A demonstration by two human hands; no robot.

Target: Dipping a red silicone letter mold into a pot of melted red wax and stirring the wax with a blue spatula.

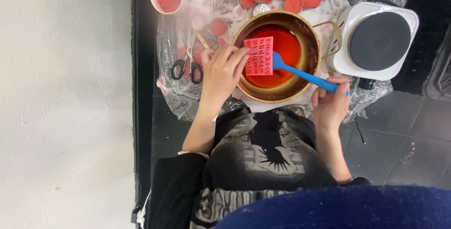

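left hand [221, 71] reaching forward, fingers pinched (forearm bare), right hand [331, 102] closed in a fist, elbows bent

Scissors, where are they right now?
Head view, left of centre: the scissors lie on the crinkled plastic sheet, just left of the left hand and the pot.

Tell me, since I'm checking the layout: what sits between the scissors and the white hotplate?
In the head view, the pot of red liquid lies between the scissors and the hotplate, with the left hand holding a pink mould over it.
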